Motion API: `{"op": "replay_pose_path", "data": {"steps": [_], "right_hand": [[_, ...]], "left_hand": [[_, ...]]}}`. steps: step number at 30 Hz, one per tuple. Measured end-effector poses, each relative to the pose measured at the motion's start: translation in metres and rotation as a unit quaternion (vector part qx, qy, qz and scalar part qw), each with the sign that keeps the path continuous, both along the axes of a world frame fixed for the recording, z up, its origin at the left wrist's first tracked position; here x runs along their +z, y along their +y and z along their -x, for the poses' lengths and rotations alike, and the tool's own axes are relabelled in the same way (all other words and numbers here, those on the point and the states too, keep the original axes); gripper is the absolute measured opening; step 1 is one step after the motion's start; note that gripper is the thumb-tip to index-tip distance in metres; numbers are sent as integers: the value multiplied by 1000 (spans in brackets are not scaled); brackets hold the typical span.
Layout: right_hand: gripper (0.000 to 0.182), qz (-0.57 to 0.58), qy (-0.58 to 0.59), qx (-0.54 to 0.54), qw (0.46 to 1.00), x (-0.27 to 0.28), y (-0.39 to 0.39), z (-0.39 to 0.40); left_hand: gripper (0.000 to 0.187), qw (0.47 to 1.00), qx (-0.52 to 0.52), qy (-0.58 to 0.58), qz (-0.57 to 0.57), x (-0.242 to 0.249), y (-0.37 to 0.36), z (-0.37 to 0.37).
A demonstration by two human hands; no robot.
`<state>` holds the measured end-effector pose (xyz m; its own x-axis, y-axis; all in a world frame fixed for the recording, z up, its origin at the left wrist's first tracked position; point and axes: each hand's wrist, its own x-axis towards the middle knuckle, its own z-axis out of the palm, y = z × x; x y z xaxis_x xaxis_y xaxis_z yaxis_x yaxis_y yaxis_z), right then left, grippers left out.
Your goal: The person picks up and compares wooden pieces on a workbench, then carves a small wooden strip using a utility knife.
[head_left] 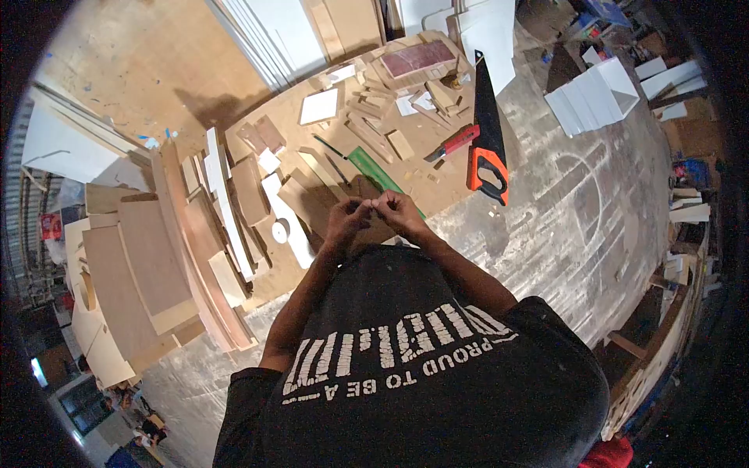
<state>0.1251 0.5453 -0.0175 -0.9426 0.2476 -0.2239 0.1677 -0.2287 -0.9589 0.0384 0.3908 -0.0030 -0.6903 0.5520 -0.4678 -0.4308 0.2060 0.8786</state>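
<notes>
My left hand (346, 221) and my right hand (399, 213) meet at the fingertips over the near edge of the worktable (445, 183). Both are closed in a pinch; whatever is between the fingers is too small to make out. Just beyond them a green strip (373, 168) lies slantwise, partly hidden by my right hand. A thin dark stick (338, 168) and a pale wood strip (320, 170) lie beside it. To the right are a red-handled utility knife (454, 143) and a hand saw (488, 117) with an orange and black handle.
Wood offcuts (370, 132) and a sanding block with a dark red face (418, 59) lie farther back. Long boards (187, 234) and a white strip with a round white piece (281, 229) are at left. White panels (597, 97) stand on the floor at right.
</notes>
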Motion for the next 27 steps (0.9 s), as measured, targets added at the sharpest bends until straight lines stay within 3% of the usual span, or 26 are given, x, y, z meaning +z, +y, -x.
{"op": "replay_pose_path", "data": {"steps": [3,6,9,12,21,24,27], "right_hand": [[24,-130,-40,13,991,-10,7,3],[24,-251,19,-45,967,-29,22,12],[19,-410,3,-58,910,-33,53,30],[35,-491,-51,-73,867,-12,70,54],[39,-558,-108,2,823,-41,55,81],[38,-551,-89,-8,830,-37,51,80],[22,-562,-24,-106,820,-24,55,96]], "left_hand": [[25,1000,16,-21,6,-4,-6,2],[24,998,51,7,-37,-25,-21,5],[21,982,145,-104,-66,1,-34,7],[19,978,186,-90,-36,1,-49,7],[22,960,266,-86,-2,10,-82,-3],[23,956,283,-81,10,5,-86,-3],[24,948,309,-78,-5,3,-89,-8]]}}
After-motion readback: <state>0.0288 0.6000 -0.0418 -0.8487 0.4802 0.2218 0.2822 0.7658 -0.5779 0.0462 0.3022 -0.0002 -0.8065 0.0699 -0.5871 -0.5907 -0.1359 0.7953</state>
